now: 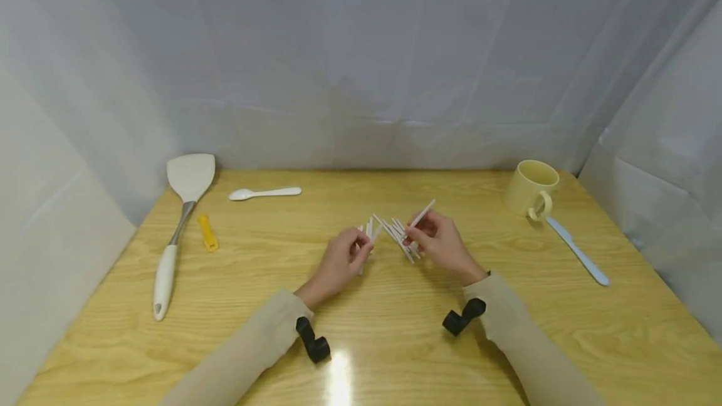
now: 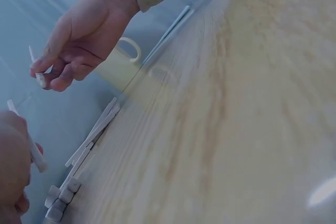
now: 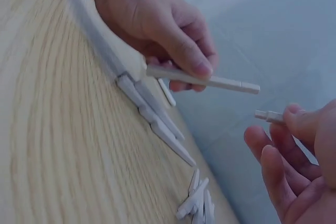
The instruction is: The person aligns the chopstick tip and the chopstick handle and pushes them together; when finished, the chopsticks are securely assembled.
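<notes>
at the far left of the head view, a white spatula is lying on the table, with a small yellow piece sitting just beside it and a white spoon resting farther back. next, the left hand is hovering over the left pile of sticks, partly covering it; the left wrist view is showing what the head view is hiding, several blunt ends bunching together near the table's surface. the fingers of this hand are clamping on a pale stick, the left stick, which the right wrist view is revealing at nearly full length, a seam running round it near its tip.

to the right, the right pile of sticks is lying criss-crossed on the table. beside it, the right hand is pinching the right stick, thumb and fingers closing on it above the table. only the right wrist view is making out its narrower, stepped tip, pointing toward the left stick with a small gap separating them.

farther right, a yellow mug is standing upright, its handle facing the person, and a light blue knife is slanting away from its base; the left wrist view is catching both behind the right hand.
</notes>
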The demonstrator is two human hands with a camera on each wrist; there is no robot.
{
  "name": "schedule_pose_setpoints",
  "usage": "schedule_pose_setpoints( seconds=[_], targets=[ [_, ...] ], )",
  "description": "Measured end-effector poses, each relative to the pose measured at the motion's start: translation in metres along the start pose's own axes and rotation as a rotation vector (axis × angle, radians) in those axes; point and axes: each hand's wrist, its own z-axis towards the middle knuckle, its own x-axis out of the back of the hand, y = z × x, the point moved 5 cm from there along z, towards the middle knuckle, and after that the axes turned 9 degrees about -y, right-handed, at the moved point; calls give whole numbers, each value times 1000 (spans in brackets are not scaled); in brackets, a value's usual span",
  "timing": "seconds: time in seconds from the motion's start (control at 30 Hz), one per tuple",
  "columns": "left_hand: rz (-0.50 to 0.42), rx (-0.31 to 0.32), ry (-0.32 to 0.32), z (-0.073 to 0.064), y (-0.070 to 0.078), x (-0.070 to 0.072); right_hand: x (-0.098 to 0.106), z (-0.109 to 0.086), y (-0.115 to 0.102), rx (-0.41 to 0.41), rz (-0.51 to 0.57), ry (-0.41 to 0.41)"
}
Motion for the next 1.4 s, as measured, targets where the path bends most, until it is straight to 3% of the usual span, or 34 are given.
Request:
schedule_pose_setpoints(
  seconds=[0.37,0.53,0.73,1.4],
  targets=[
    [25,-64,-64,-1,14,-8,-1,-1,-9,74,165,40],
    [25,-56,-63,-2,14,-10,-3,-1,-11,67,202,23],
    [23,-40,-65,-2,14,-10,-5,-1,-11,50,210,10],
    [31,-76,-72,-3,22,-11,-5,-1,-10,70,186,6]
  ],
)
